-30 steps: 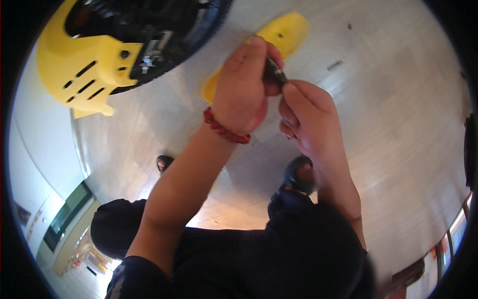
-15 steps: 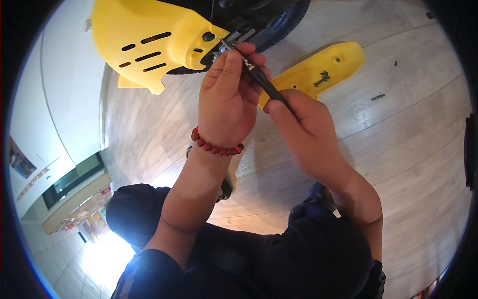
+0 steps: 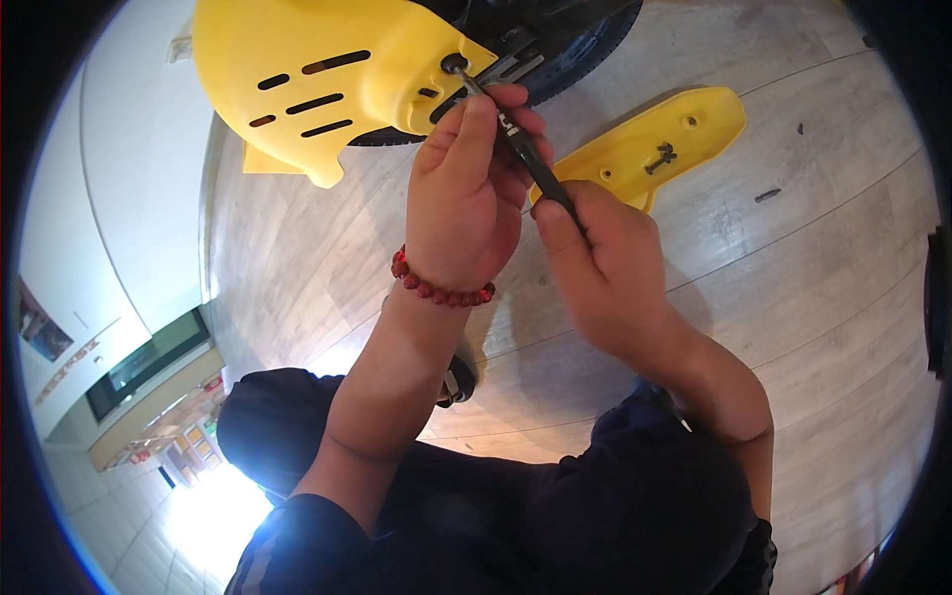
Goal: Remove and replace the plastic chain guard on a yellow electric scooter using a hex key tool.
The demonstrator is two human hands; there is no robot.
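Observation:
A black-handled screwdriver [image 3: 526, 154] slants between my two hands, its metal tip at a dark round hole in the yellow slotted plastic cover [image 3: 382, 45]. My left hand [image 3: 466, 178], with a red bead bracelet [image 3: 441, 296] at the wrist, is closed around the front of the tool near its shaft. Wrapped around the rear of the handle is my right hand [image 3: 610, 263]. The cover sits against a black tyre [image 3: 595, 64]. Whether a screw sits in the hole cannot be made out.
On the wood-look floor, to the right of the tyre, lies a second yellow plastic piece [image 3: 709, 114] with small dark screws [image 3: 659, 159] on it. A small dark part [image 3: 768, 195] lies farther right. White cabinets [image 3: 129, 159] stand at left.
The screwdriver tip has come up to the hole in the cover; before, it was below and to the right of it. Both hands still hold the tool. The whole view has shifted slightly.

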